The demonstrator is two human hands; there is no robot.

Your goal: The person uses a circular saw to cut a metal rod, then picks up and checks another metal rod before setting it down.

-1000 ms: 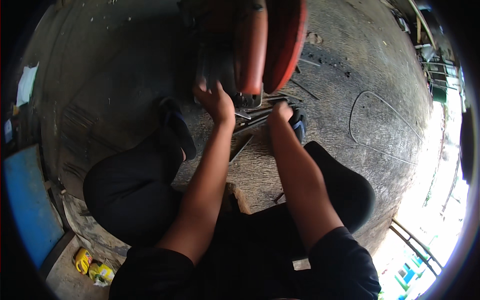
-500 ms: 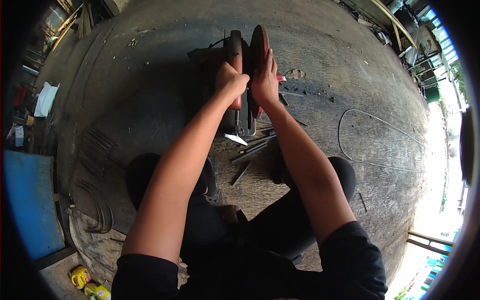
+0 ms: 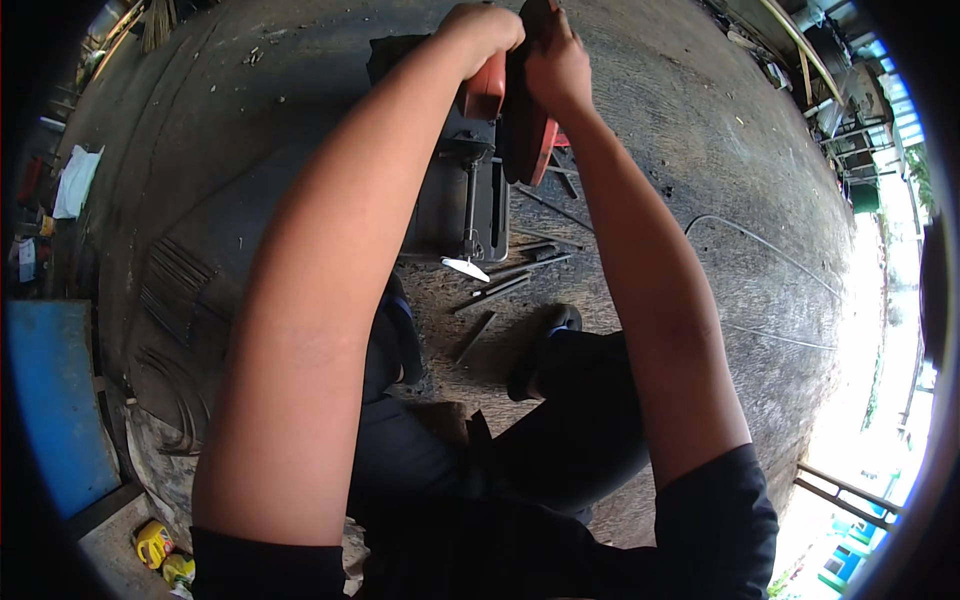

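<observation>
A cut-off saw with a red body (image 3: 484, 92) and a dark base (image 3: 432, 225) stands on the floor ahead of me. My left hand (image 3: 484, 30) is closed around the upper part of its red handle. Beside it, my right hand (image 3: 560, 68) lies against the side of the round red wheel guard (image 3: 539, 150), fingers stretched up along it; the fingertips are near the picture's top edge. A threaded vise rod (image 3: 473, 200) with a white crank handle (image 3: 466, 269) sticks out of the base toward me.
Several cut metal bars (image 3: 500, 288) lie between my feet and the saw. A loop of wire (image 3: 760, 240) is on the floor at the right. Thin rods (image 3: 175, 285) and a blue panel (image 3: 60, 400) are at the left, with yellow containers (image 3: 155, 545) lower down.
Both hands have moved up in the picture, away from me, along with the saw's handle and wheel guard. More of the base and vise rod shows now.
</observation>
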